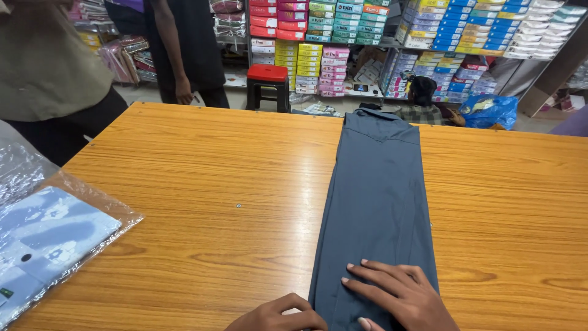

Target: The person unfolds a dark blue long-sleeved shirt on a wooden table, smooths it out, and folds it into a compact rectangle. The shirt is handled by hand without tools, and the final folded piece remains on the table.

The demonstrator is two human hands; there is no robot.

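Head view: long grey folded garment laid flat across the wooden table, running from the near edge to the far edge, right of the middle. Right hand pressed flat on the garment's near end, fingers spread and straight, clamped on nothing. Left hand at the near edge, just beside the garment's left side, fingers curled under; cannot tell whether any cloth is pinched. Light blue patterned shirt in a clear plastic bag at the left edge, well apart from both hands. Beyond the far edge, two standing people, a red stool, a blue bag and shelves of stacked coloured boxes.
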